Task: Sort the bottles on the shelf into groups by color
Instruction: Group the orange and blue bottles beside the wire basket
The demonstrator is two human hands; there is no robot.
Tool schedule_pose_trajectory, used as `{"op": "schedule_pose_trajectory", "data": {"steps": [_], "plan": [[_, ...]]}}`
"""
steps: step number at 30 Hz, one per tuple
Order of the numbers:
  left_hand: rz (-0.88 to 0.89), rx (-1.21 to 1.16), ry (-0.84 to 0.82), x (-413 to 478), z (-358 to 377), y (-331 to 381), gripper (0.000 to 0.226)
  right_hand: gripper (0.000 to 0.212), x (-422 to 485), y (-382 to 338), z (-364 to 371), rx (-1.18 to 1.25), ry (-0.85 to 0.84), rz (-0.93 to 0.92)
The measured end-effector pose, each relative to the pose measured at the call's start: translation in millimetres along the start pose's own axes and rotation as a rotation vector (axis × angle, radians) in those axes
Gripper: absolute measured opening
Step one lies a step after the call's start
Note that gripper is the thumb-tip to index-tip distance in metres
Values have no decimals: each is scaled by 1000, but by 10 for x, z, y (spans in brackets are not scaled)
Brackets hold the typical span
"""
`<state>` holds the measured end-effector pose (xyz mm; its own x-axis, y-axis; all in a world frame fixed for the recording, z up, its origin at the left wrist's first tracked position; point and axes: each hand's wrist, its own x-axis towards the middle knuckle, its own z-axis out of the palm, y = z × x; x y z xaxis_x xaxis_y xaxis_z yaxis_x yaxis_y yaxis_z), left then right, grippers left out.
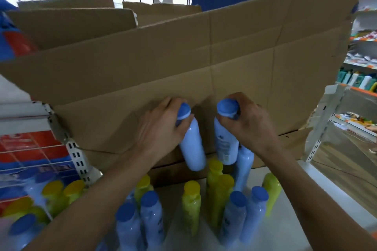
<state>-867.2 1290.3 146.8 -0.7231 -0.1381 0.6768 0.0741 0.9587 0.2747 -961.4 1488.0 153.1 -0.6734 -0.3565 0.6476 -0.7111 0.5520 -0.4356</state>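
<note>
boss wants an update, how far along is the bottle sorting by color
Early, by the look of it. Done: no clean color groups show. In hand: the left hand grips a tilted blue bottle, the right hand a second blue bottle, both above the rest. Left: yellow bottles stand between blue bottles on the shelf, so most sorting remains.

The raised bottle left of centre [192,146] and the raised bottle right of centre [225,144] are showing pale blue bodies under darker blue caps. The yellow bottles [191,206] below are wearing yellow caps. The cardboard [163,63] is showing plain brown, the shelf [275,234] white, and the packaging at lower left [30,149] red and blue.
</note>
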Motion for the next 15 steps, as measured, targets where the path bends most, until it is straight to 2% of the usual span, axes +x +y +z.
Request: {"op": "schedule_pose_trajectory", "data": {"steps": [4, 9, 15], "plan": [[-49, -102, 110, -22, -482, -139, 34, 25, 73, -427, -113, 89, -22, 0], [-88, -19, 241, -267, -1136, -415, 33, 18, 27, -1105, 29, 293, -67, -61], [-187, 44, 277, -940, -1900, -891, 30, 20, -214, -2022, 523, 455, -215, -120]]}}
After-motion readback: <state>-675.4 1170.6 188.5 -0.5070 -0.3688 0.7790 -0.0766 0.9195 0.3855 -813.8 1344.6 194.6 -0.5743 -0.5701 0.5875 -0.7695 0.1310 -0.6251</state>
